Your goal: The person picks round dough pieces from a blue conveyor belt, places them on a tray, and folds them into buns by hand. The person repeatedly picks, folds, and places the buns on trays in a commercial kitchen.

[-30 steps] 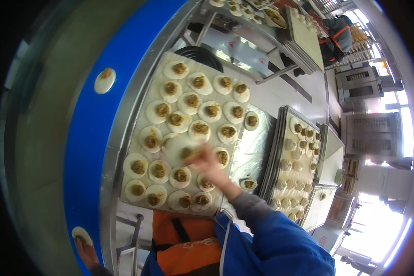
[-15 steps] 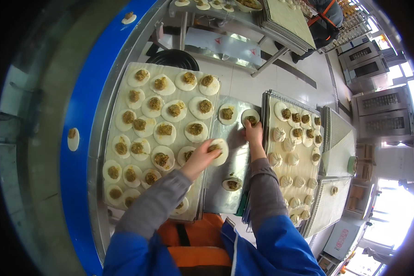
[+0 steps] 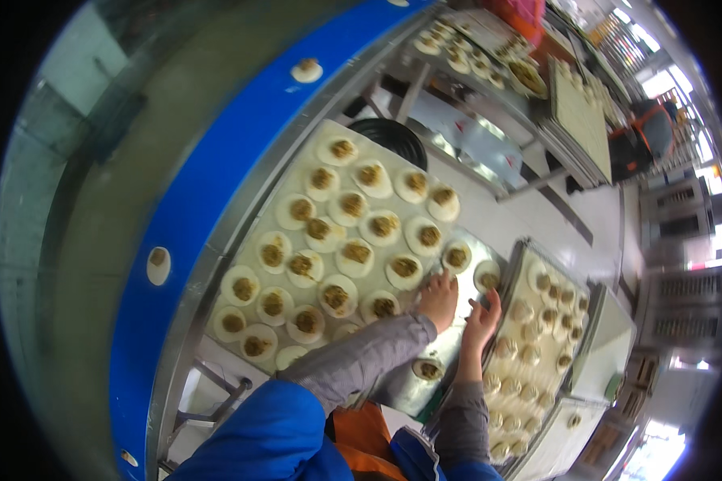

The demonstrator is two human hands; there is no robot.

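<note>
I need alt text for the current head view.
A person's left hand and right hand sit close together over a shiny metal surface, beside two filled dough rounds. To their left, a tray holds many more such rounds, with a blue strip past it; to their right, another tray holds open rounds and pleated buns.

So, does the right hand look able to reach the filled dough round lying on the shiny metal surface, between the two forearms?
Probably yes: the filled dough round lies uncovered on the shiny metal surface, and the right hand is close, though it would likely need to draw back.
</note>
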